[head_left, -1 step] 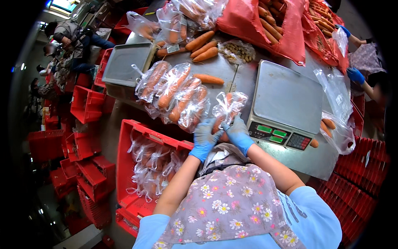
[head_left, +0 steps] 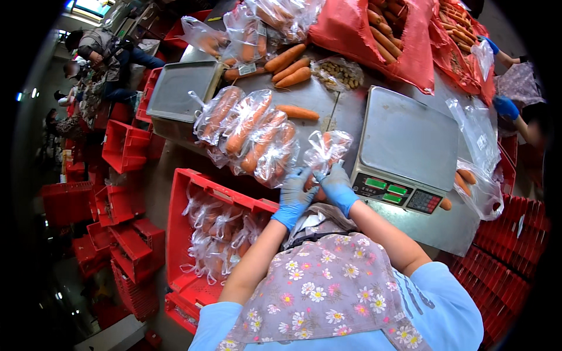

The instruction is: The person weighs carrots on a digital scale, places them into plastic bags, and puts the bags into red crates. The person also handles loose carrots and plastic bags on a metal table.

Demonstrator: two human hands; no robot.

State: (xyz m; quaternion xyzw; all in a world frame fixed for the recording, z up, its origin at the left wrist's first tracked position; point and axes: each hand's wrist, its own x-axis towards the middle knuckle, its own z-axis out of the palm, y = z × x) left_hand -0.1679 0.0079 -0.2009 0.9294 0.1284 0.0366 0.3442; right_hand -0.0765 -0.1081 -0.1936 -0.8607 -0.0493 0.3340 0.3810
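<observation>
A clear plastic bag of carrots (head_left: pixel 325 147) lies at the table's near edge, its gathered, knotted-looking plastic upward. My left hand (head_left: pixel 295 196), in a blue glove, has its fingers closed on the bag's near left side. My right hand (head_left: pixel 336 186), gloved too, grips the same bag from the right with bent fingers. A carrot end shows between the hands; the fingertips are partly hidden. Just left of the bag, several tied bags of carrots (head_left: pixel 249 134) lie in a row, overhanging the table edge. A loose carrot (head_left: pixel 297 112) lies behind them.
A digital scale (head_left: pixel 407 137) stands right of my hands, an empty-topped one (head_left: pixel 181 90) far left. Below left, a red crate (head_left: pixel 193 175) holds bagged carrots. Open red sacks (head_left: pixel 351 41) of carrots stand at the back. A co-worker's gloved hand (head_left: pixel 504 106) is at far right.
</observation>
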